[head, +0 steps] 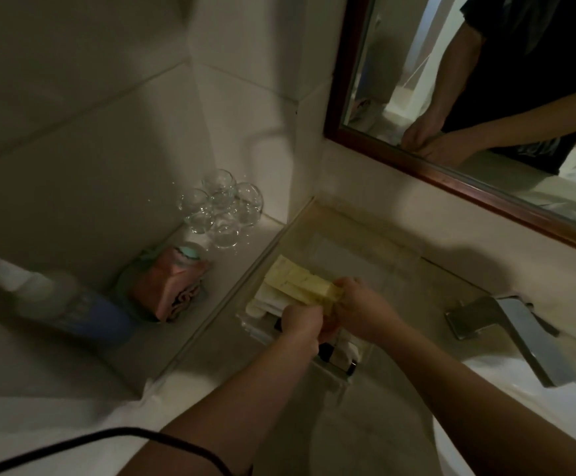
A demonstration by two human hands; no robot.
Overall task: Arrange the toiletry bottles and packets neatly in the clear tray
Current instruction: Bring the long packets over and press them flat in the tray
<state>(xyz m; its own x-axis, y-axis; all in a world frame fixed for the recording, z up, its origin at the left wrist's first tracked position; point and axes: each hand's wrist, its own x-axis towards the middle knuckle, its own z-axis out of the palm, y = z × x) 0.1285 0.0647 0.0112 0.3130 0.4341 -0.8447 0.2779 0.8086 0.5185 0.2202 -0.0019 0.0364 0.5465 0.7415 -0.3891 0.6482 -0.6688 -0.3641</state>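
A clear tray (338, 376) stands on the counter left of the basin. A row of pale yellow packets (298, 281) lies across its far end, with white packets (266, 300) below them. Both hands meet over the tray's middle. My right hand (365, 309) grips the near end of the yellow packets. My left hand (302, 324) is closed next to it, pinching the same bundle from below. Dark-capped small bottles (327, 352) and white items (348, 350) show in the tray's near end, partly hidden by my wrists.
Several clear glasses (221, 209) stand in the corner of a raised ledge. A pink folded cloth (168, 286) and a blue-and-white bottle (73, 307) lie on that ledge. A chrome tap (506, 334) and white basin (520, 424) are to the right. A framed mirror (451, 97) hangs above.
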